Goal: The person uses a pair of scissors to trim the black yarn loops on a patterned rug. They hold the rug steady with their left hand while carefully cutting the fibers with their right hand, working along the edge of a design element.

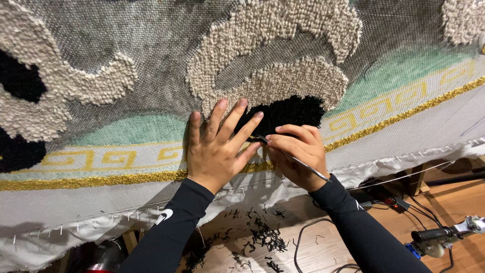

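Note:
A large tufting cloth (126, 65) is stretched on a frame, with cream looped yarn shapes (283, 30), a black tufted patch (290, 112) and a gold yarn border line (404, 115). My left hand (217, 146) lies flat on the cloth with fingers spread, just left of the black patch. My right hand (298, 154) holds a thin metal tool (303, 164) like a pen, its tip at the lower edge of the black patch near my left index finger. Both arms wear black sleeves.
Nails line the cloth's lower edge (101, 220) on the frame. Below, black yarn clippings (257, 237) litter a wooden floor. Black cables and a power strip (389, 199) lie at the right, with a tufting gun handle (444, 235) at the lower right.

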